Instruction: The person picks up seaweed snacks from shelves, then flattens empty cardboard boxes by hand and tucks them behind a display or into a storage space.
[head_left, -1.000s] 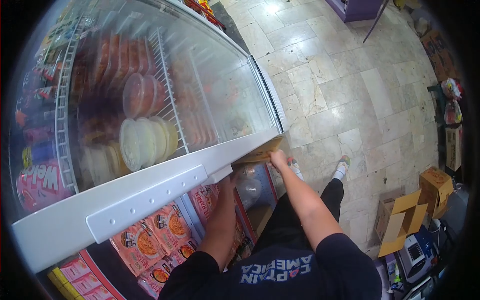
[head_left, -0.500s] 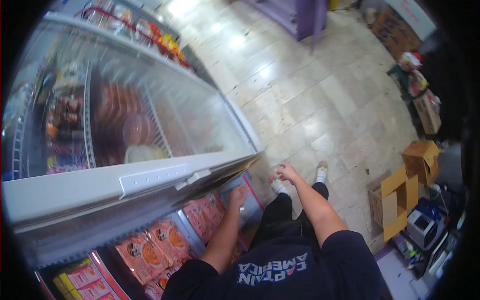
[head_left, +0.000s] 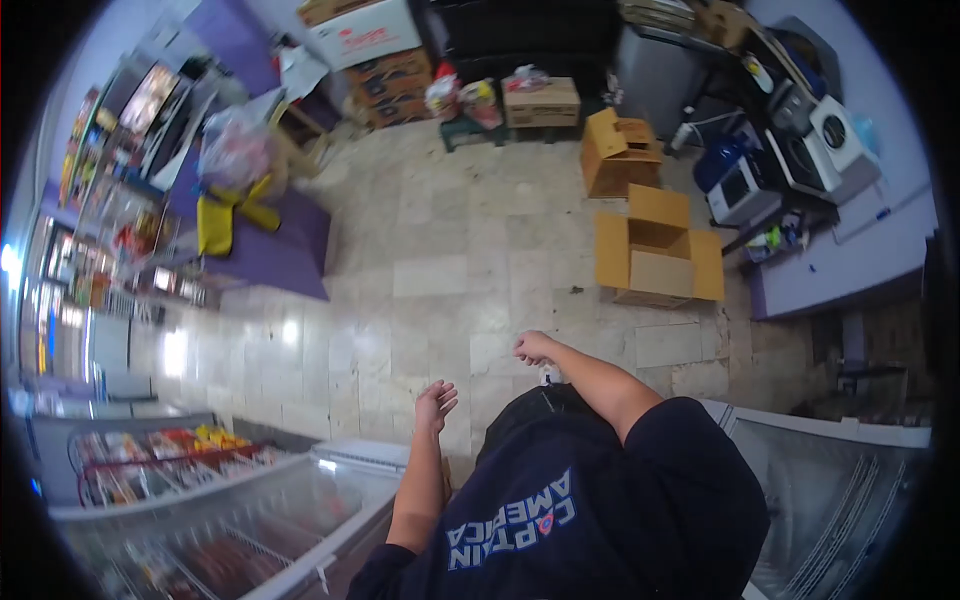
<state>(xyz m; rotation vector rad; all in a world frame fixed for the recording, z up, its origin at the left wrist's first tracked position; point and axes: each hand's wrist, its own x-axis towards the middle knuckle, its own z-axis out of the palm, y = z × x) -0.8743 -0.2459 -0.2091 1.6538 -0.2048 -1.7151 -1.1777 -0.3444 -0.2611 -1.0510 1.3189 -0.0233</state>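
My left hand [head_left: 435, 405] is raised in front of my body above the tiled floor [head_left: 440, 270]. Its fingers are apart and nothing is in them. To its lower left stands a glass-door fridge [head_left: 345, 520] with packed food on its racks. My right hand [head_left: 535, 348] is held a little farther forward, fingers loosely curled in, with no object visible in it. Below that hand a shoe partly shows. An open cardboard box [head_left: 660, 275] on the floor is the nearest thing ahead and to the right of it.
A second cardboard box [head_left: 618, 155] stands behind the first. At the left are a purple counter [head_left: 275, 245] and a rack of colourful packs [head_left: 190, 445]. Appliances, among them a white one [head_left: 745, 190], line the right. Another glass-fronted unit [head_left: 830, 490] is at lower right.
My view has turned right, away from the fridge and its pink packs, toward the room. My left hand has come away from beside the fridge shelves. The right hand's fingers are more curled.
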